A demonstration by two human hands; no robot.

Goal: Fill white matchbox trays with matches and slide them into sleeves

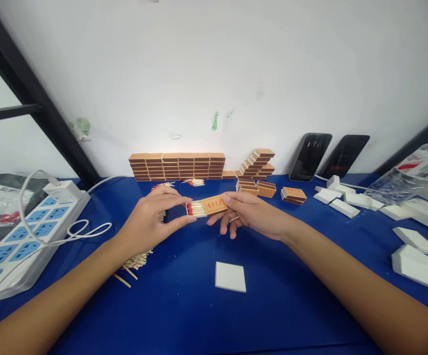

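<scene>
Two hands in the head view, both clamped on one partly open matchbox [214, 204]. At the left hand [153, 214], thumb and fingertips pinched on either side of the inner tray's [200, 215] outer end; at the right hand [253, 212], thumb on top of the cover [211, 202], with fingers beneath. Held printed side up, probably to keep the matches [198, 207] from falling. Under the left wrist, partly hidden, a heap of loose sticks [140, 260], perhaps for easy reach. Behind the grip, against the wall [162, 88], a stack of boxes [179, 167], apparently laid flat for steadiness. Nearer than the grip, on the blue table [162, 315], a white square [230, 277], touched by neither hand.
</scene>
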